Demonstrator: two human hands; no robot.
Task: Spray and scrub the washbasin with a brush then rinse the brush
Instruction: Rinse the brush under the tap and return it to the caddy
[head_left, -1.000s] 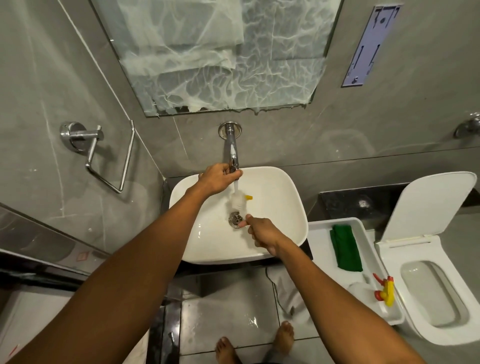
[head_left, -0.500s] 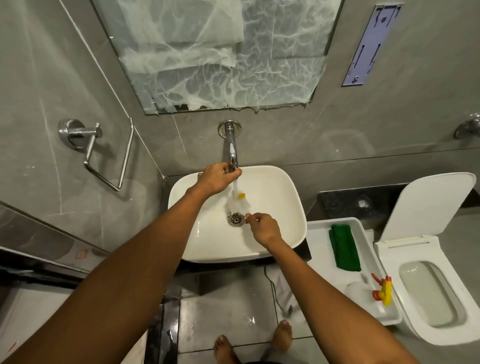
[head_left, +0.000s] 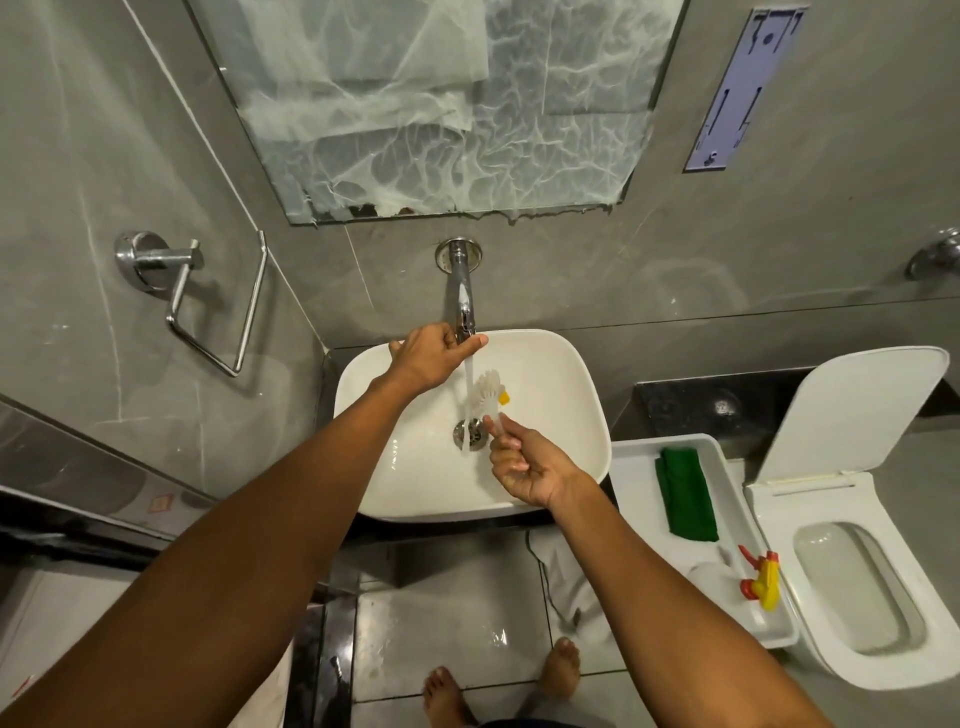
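Observation:
A white washbasin (head_left: 561, 395) stands below a chrome wall tap (head_left: 462, 291). Water runs from the tap down onto the drain (head_left: 470, 432). My left hand (head_left: 431, 356) grips the tap's end. My right hand (head_left: 524, 467) holds the clear handle of a brush (head_left: 485, 391), palm turned up. The white bristles with a yellow tip sit in the stream above the drain. A spray bottle (head_left: 759, 578) with a yellow and red trigger lies in the white tray (head_left: 636, 467) to the right.
A green cloth (head_left: 685, 493) lies in the tray. An open white toilet (head_left: 857, 582) stands at the far right. A chrome towel holder (head_left: 208, 306) hangs on the left wall. A covered mirror (head_left: 441, 104) is above the tap. My bare feet (head_left: 558, 667) stand on wet floor tiles.
My right hand has rolled palm up and lifted the brush head a little higher into the stream. My left hand stays on the tap.

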